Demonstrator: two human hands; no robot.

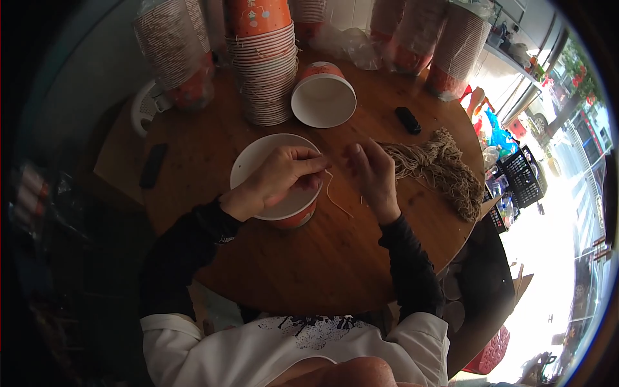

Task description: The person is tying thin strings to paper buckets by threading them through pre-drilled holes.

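My left hand (284, 177) is over a white-lined paper bucket (258, 151) with an orange outside, standing in front of me. Its thumb and forefinger are pinched on a thin pale string (337, 201), whose loose end hangs down past the bucket's right rim. Just to the right, my right hand (376, 177) is raised with thumb up and fingers curled; whatever it may grip is too small to make out. A bundle of beige strings (445, 171) lies on the table right beside that hand.
Behind the bucket, another paper bucket (324, 101) lies tipped toward me, next to a tall nested stack (264, 77). Plastic-wrapped stacks (174, 58) line the back of the round wooden table (309, 264). A small black object (407, 120) and a dark flat object (153, 166) lie near its sides.
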